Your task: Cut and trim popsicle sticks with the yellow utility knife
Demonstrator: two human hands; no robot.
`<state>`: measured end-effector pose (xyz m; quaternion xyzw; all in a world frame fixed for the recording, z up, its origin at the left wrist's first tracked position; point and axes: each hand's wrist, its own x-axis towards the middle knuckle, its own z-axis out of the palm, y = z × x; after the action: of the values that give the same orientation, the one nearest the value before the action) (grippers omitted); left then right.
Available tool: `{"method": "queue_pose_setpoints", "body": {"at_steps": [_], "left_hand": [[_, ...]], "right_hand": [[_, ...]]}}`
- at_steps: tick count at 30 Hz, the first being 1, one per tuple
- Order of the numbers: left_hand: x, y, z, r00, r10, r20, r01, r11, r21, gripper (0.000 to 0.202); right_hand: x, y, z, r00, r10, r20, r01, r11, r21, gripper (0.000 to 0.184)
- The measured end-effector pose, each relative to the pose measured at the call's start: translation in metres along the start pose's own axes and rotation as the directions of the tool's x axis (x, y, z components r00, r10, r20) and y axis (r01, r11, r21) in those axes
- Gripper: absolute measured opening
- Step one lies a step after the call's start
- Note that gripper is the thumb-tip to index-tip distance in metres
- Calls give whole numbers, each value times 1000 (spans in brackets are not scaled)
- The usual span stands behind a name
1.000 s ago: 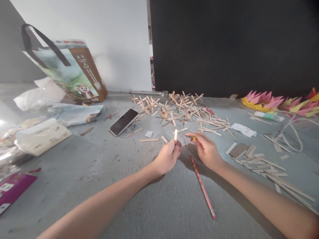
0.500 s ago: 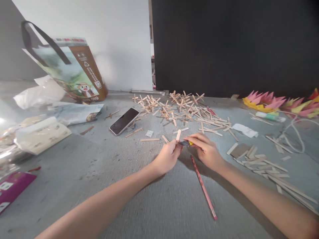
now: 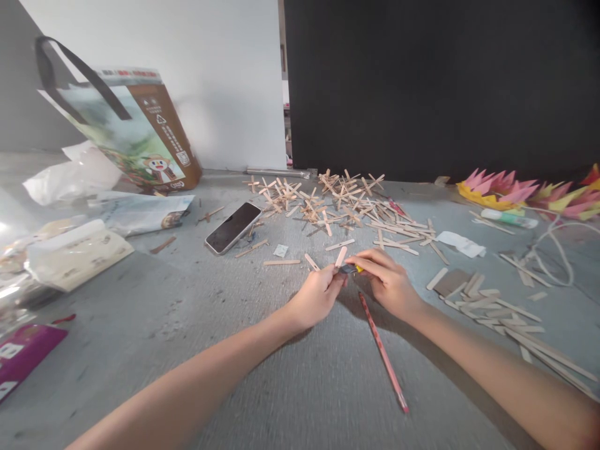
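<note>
Between its thumb and fingers, my left hand (image 3: 315,299) pinches a wooden craft stick (image 3: 340,256), whose rounded end points up and away. My right hand (image 3: 391,281) is closed on a yellow utility knife (image 3: 359,269). Its grey blade (image 3: 347,269) meets the stick close to my left fingertips; the exact contact is too small to make out. A pink pencil (image 3: 384,354) lies on the grey table just below my right hand. Loose craft sticks (image 3: 282,262) lie a little beyond my left hand.
A heap of crossed sticks (image 3: 323,200) spreads beyond my hands, with a phone (image 3: 233,227) left of it. More sticks (image 3: 497,312) lie at right, near a white cable (image 3: 546,250). A carrier bag (image 3: 135,134) and plastic packets (image 3: 77,253) occupy the left.
The craft stick in my left hand has tilted to the right, and that hand has turned slightly. My right hand keeps the knife at nearly the same spot.
</note>
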<state>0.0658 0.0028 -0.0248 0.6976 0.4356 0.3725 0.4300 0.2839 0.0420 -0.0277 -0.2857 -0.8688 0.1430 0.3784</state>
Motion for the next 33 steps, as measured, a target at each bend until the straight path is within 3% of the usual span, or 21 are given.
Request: {"method": "queue_pose_setpoints", "body": {"at_steps": [12,33], "left_hand": [[-1,1,0,994,-16,112,25,996,-87,21],[-2,4,0,992,24,121,-12,995,-102,24]], "right_hand": [[-1,0,1,1000,6,12,-6,1000,23,50],[2,-5,-2,999,1,34,-2,999,51,47]]}}
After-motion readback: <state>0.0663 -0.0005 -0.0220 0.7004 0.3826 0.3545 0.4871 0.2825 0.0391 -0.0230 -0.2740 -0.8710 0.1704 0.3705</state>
